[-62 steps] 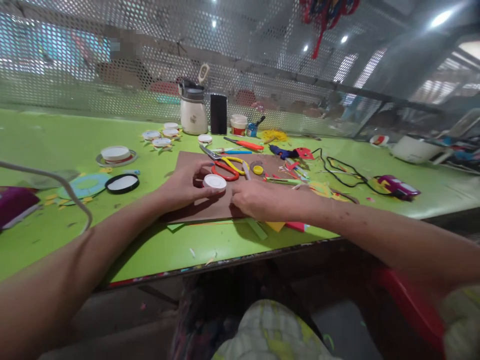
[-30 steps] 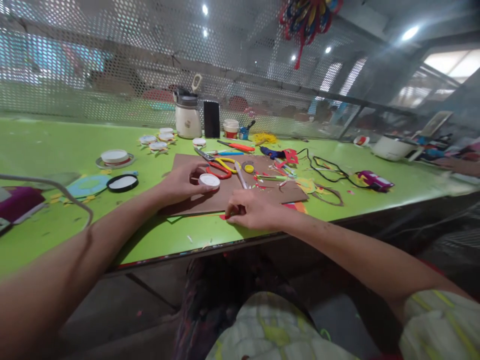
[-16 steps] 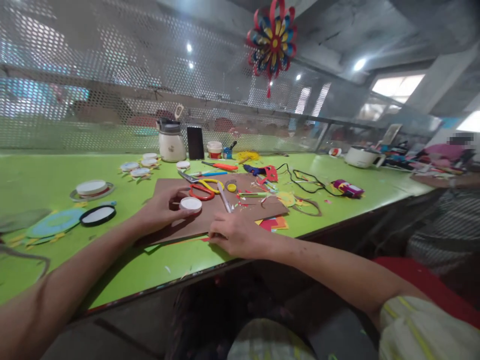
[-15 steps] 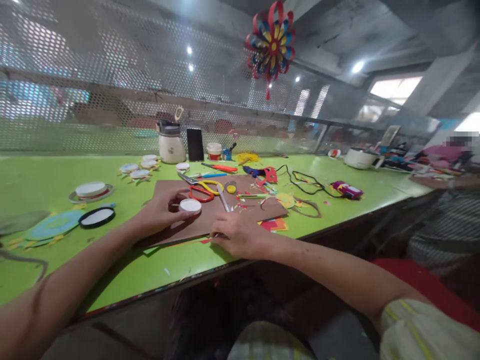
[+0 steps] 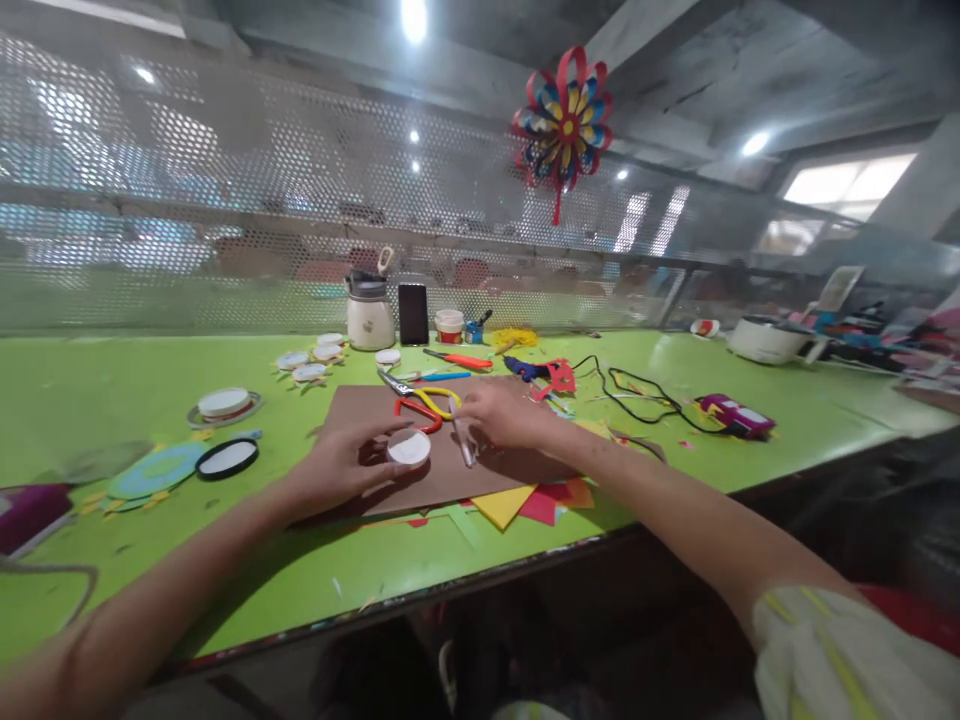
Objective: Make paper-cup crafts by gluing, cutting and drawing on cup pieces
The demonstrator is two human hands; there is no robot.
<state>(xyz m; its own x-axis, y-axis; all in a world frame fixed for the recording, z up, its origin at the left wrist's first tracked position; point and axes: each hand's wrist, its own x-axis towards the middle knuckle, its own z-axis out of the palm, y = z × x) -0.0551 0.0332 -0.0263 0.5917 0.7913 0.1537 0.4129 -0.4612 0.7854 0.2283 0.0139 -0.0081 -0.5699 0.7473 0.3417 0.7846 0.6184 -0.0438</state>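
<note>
My left hand (image 5: 349, 465) grips a small round white lid (image 5: 409, 448) by its side, thumb in front and fingers behind, low over the brown cardboard (image 5: 360, 400). My right hand (image 5: 510, 412) is over the middle of the cardboard with its fingers curled down; their tips and anything in them are hidden. Just left of it lies a whitish pen-like stick (image 5: 462, 440). Scissors (image 5: 420, 398) with red and yellow handles lie between the hands, blades pointing away to the left. Yellow paper (image 5: 504, 506) and red paper (image 5: 541, 503) poke out under the cardboard's front edge.
Behind stand a white jug (image 5: 369, 318), a phone (image 5: 413, 314) and a small tub (image 5: 449, 325). An orange cutter (image 5: 465, 361) lies beyond the cardboard. Left are paper-trimmed discs (image 5: 309, 372) and a black-rimmed disc (image 5: 227, 459). A black cord leads to a purple device (image 5: 735, 416).
My right hand has moved from the cardboard's front edge forward to its middle, covering the round yellow-centred roll. Yellow paper now shows at the front. My left hand keeps the lid; the view has shifted.
</note>
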